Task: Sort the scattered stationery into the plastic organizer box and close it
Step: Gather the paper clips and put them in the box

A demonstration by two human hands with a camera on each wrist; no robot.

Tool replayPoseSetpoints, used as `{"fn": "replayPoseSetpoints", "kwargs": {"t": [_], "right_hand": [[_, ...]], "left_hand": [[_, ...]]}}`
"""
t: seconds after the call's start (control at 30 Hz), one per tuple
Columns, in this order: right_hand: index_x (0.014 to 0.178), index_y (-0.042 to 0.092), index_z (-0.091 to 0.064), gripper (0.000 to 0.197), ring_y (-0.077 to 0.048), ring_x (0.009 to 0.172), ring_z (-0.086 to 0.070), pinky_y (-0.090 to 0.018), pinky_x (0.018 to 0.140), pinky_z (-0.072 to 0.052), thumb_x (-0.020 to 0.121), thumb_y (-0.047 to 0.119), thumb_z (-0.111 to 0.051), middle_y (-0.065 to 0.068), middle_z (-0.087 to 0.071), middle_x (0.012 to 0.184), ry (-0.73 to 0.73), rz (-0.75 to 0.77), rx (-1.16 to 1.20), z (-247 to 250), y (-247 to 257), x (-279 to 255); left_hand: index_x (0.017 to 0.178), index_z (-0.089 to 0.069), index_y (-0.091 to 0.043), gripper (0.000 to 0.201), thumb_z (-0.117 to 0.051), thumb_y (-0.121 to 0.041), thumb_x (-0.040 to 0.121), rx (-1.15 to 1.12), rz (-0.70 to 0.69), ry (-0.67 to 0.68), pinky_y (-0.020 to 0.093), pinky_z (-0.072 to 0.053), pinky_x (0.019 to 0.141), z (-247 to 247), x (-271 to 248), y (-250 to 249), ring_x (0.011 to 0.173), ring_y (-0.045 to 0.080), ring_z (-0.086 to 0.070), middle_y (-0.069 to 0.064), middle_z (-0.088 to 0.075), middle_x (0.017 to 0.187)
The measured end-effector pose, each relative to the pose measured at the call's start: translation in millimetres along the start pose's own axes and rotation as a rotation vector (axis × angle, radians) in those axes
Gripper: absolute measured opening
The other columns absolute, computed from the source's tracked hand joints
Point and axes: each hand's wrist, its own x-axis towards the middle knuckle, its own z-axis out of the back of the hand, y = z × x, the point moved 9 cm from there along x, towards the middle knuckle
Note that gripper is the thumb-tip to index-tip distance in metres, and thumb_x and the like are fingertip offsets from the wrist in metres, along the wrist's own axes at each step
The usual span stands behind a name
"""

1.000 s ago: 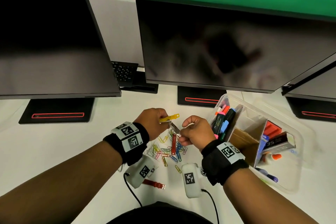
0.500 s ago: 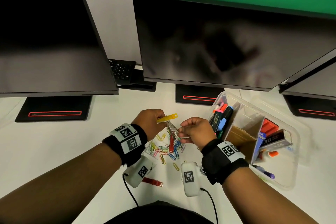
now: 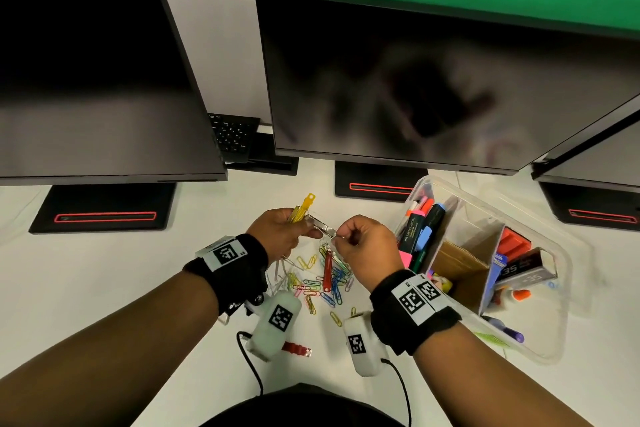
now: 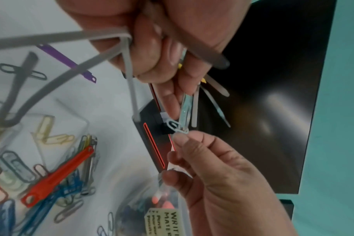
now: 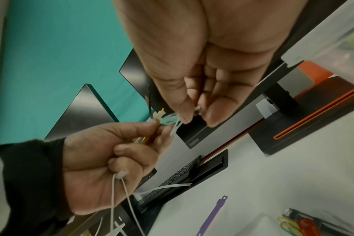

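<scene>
Above the paper clip pile (image 3: 320,282), the left hand (image 3: 277,234) grips a bundle of fasteners (image 3: 300,210), one yellow strip sticking up, plus white cable ties (image 4: 55,38). Right hand (image 3: 363,246) pinches one pale paper clip (image 4: 177,127) off a metal strip (image 3: 320,226) in that bundle. One red strip (image 3: 328,274) lies on the pile, another (image 3: 296,347) sits nearer. Organizer box (image 3: 540,246) is open on the right with markers (image 3: 420,232) inside. Three monitors (image 3: 433,80) stand at the far side.
</scene>
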Motion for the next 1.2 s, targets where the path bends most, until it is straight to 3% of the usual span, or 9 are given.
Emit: {"fn": "replayPoseSetpoints", "kwargs": {"t": [0.1, 0.23, 0.4, 0.53, 0.7, 0.8, 0.87, 1.0, 1.2], "right_hand": [[0.069, 0.019, -0.06, 0.019, -0.015, 0.063, -0.056, -0.022, 0.061, -0.05, 0.081, 0.006, -0.064, 0.0, -0.061, 0.07, 0.0, -0.009, -0.027, 0, -1, 1], [0.079, 0.019, -0.06, 0.017, -0.013, 0.063, -0.053, -0.024, 0.065, -0.051, 0.081, 0.002, -0.064, 0.005, -0.056, 0.069, -0.021, 0.042, -0.049, 1, 1, -2], [0.071, 0.026, -0.057, 0.023, -0.009, 0.058, -0.05, -0.016, 0.057, -0.046, 0.081, 0.007, -0.067, 0.008, -0.055, 0.065, 0.009, -0.027, -0.017, -2, -3, 0], [0.063, 0.021, -0.059, 0.024, -0.023, 0.068, -0.063, -0.03, 0.066, -0.058, 0.079, 0.006, -0.067, -0.001, -0.064, 0.069, -0.033, -0.096, 0.058, 0, -6, 3], [0.055, 0.025, -0.05, 0.032, -0.03, 0.068, -0.066, -0.037, 0.069, -0.058, 0.077, 0.006, -0.064, -0.004, -0.063, 0.068, -0.091, -0.119, 0.059, 5, -2, 8], [0.055, 0.024, -0.051, 0.031, -0.031, 0.07, -0.067, -0.043, 0.067, -0.059, 0.076, 0.006, -0.064, -0.004, -0.063, 0.069, -0.133, -0.191, 0.076, 14, -9, 12], [0.058, 0.021, -0.054, 0.029, -0.027, 0.063, -0.066, -0.042, 0.064, -0.06, 0.078, 0.005, -0.067, -0.004, -0.063, 0.068, -0.132, -0.241, 0.137, 19, -16, 13], [0.068, 0.01, -0.058, 0.02, -0.009, 0.037, -0.054, -0.022, 0.046, -0.054, 0.079, -0.003, -0.069, -0.007, -0.058, 0.061, 0.038, -0.296, 0.467, 7, -16, 3], [0.073, 0.006, -0.06, 0.017, -0.006, 0.04, -0.055, -0.018, 0.041, -0.051, 0.08, -0.009, -0.064, -0.002, -0.059, 0.054, 0.288, -0.383, 0.753, -26, -8, -13]], "left_hand": [[0.083, -0.062, -0.016, 0.014, -0.054, -0.009, 0.091, 0.123, -0.013, -0.005, 0.016, -0.029, 0.039, 8, 2, 2, 0.045, 0.008, -0.034, 0.002, -0.07, 0.086], [0.085, -0.061, -0.02, 0.031, -0.046, 0.007, 0.088, 0.05, 0.008, -0.002, 0.014, -0.028, 0.039, 16, 3, 7, 0.045, 0.006, -0.035, 0.001, -0.064, 0.086], [0.092, -0.06, -0.024, 0.01, -0.053, -0.017, 0.092, 0.22, -0.149, -0.114, 0.023, -0.036, 0.054, 28, 2, -7, 0.059, 0.015, -0.039, -0.002, -0.055, 0.076], [0.09, -0.052, -0.01, 0.016, -0.048, -0.025, 0.095, 0.461, -0.254, -0.201, 0.023, -0.034, 0.054, 22, -6, -21, 0.058, 0.013, -0.037, -0.003, -0.043, 0.065], [0.071, -0.037, -0.028, 0.026, -0.049, -0.029, 0.095, 0.59, -0.31, -0.081, 0.023, -0.03, 0.053, -11, -16, -22, 0.055, 0.011, -0.033, -0.007, -0.035, 0.059], [0.069, -0.042, -0.025, 0.027, -0.054, -0.028, 0.092, 0.476, -0.322, -0.008, 0.023, -0.029, 0.054, -19, -22, -23, 0.054, 0.012, -0.03, -0.005, -0.032, 0.057], [0.068, -0.046, -0.019, 0.026, -0.058, -0.026, 0.089, 0.338, -0.302, -0.062, 0.024, -0.029, 0.054, -8, -22, -24, 0.053, 0.012, -0.031, -0.004, -0.035, 0.058], [0.067, -0.048, -0.018, 0.027, -0.07, -0.021, 0.081, 0.07, -0.157, -0.267, 0.019, -0.027, 0.04, 35, -9, -15, 0.04, 0.007, -0.029, -0.009, -0.039, 0.048], [0.091, -0.067, -0.022, 0.012, -0.057, -0.015, 0.09, -0.224, -0.058, -0.017, 0.013, -0.019, 0.034, 22, 0, -3, 0.039, 0.004, -0.022, -0.003, -0.032, 0.059]]}}
